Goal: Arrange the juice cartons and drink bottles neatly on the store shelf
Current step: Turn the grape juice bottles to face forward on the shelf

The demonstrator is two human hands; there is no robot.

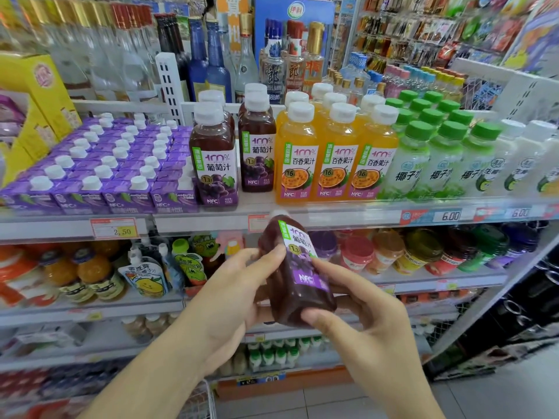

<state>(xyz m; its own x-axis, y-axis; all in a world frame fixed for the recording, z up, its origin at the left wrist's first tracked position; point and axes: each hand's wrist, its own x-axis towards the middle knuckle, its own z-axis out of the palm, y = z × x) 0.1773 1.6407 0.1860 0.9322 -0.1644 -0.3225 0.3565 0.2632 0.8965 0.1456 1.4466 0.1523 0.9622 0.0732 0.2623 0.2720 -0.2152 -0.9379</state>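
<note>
A dark purple grape juice bottle (pixel 295 267) is held tilted in front of the shelf edge, below the juice row. My left hand (pixel 233 294) grips its left side, fingers on the label. My right hand (pixel 360 313) holds its base and right side. On the shelf (pixel 348 214) stand two rows of grape juice bottles (pixel 214 155), with the right row set further back than the left. Beside them are orange passion fruit bottles (pixel 332 158), green-capped coconut water bottles (pixel 435 158) and several purple juice cartons (pixel 99 173) with white caps.
Glass liquor bottles (pixel 211 55) fill the shelf above. A yellow box (pixel 33 101) stands at the far left. Lower shelves hold orange drink bottles (pixel 87 273), pouches (pixel 148 273) and small jars (pixel 417 252). Snack packets hang at the upper right. Tiled floor lies at the bottom right.
</note>
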